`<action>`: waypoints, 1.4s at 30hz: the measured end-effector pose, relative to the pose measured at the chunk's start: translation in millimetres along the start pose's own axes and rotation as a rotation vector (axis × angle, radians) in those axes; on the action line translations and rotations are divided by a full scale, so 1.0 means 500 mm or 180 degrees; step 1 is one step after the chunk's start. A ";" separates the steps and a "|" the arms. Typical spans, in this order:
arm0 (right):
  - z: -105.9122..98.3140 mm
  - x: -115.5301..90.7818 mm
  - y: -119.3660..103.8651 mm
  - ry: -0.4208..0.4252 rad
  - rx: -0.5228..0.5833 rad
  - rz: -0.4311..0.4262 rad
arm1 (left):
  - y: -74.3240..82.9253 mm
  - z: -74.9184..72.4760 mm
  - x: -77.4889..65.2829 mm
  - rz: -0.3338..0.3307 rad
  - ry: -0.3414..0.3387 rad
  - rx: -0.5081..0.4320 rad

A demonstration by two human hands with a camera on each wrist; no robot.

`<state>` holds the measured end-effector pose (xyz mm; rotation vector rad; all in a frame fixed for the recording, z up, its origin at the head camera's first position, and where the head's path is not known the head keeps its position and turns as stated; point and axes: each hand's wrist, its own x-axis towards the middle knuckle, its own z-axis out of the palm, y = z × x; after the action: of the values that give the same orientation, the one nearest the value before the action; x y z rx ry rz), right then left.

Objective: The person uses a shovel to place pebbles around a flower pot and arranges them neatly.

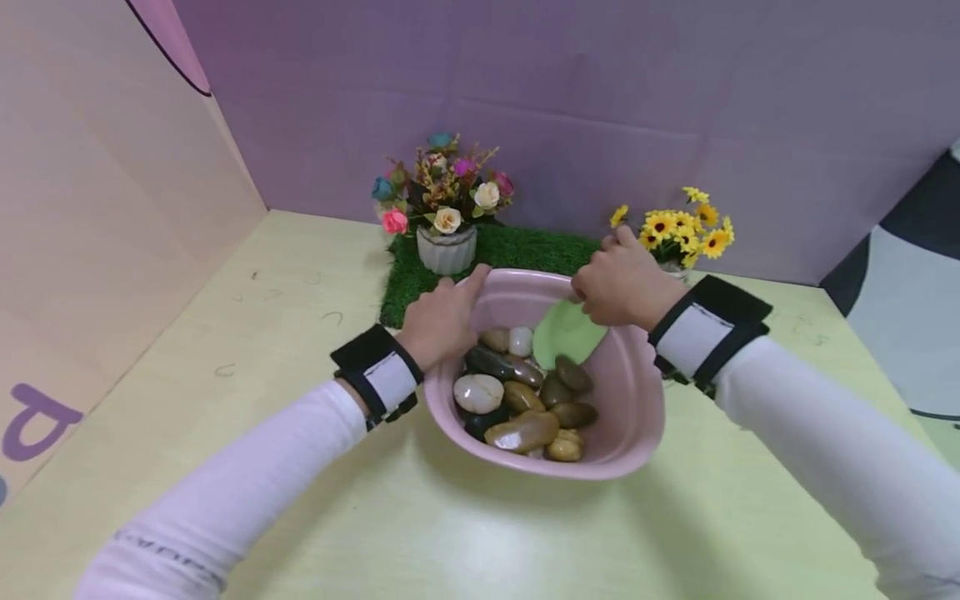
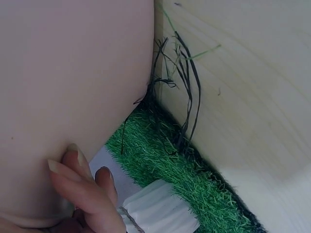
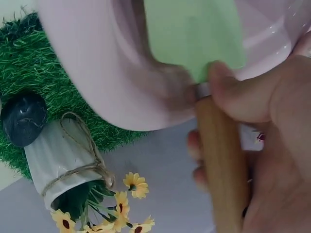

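Note:
A pink plastic basin (image 1: 630, 408) holds several wet-looking stones (image 1: 521, 429) in brown, black and white. My left hand (image 1: 438, 325) grips its left rim; in the left wrist view its fingers (image 2: 90, 194) lie along the basin's outer wall. Over the far right of the basin, my right hand (image 1: 626, 279) holds a small garden trowel (image 3: 221, 160) by its wooden handle, thumb at the metal collar. The trowel's pale green blade (image 1: 566, 333) points down into the basin beside the stones. A shadow falls on the table below the basin's near edge.
Behind the basin lies a strip of artificial grass (image 1: 540, 246). On it stands a white pot of mixed flowers (image 1: 447, 250). Yellow flowers (image 1: 686, 233) in a white pot (image 3: 68, 158) are behind my right hand, with a dark stone (image 3: 23, 119) beside that pot. A purple wall (image 1: 562, 108) closes the back.

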<state>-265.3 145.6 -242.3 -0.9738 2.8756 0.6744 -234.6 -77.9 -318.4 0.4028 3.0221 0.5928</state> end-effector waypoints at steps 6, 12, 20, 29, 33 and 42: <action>-0.021 -0.025 -0.023 -0.0119 -0.0375 0.0285 | -0.001 0.000 0.001 0.0022 0.0018 0.0006; -0.044 -0.048 -0.079 -0.0348 -0.0993 0.0463 | 0.000 0.002 0.002 -0.0044 0.0005 0.0013; -0.031 -0.061 -0.043 -0.0753 -0.0252 0.0639 | 0.001 -0.002 -0.001 -0.0059 -0.0027 0.0059; -0.019 -0.053 -0.022 -0.0745 -0.0034 0.0569 | 0.002 -0.003 -0.002 -0.0036 -0.0034 0.0016; -0.018 -0.051 -0.026 -0.0837 0.0207 0.0659 | 0.002 -0.004 -0.002 -0.0041 -0.0010 -0.0002; -0.006 -0.053 -0.025 -0.0902 0.0586 0.0727 | 0.001 -0.002 0.000 -0.0021 -0.0047 -0.0020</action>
<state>-236.2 150.4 -240.0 -0.4880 2.7543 0.4988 -234.4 -77.6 -317.4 0.3949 3.0055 0.5961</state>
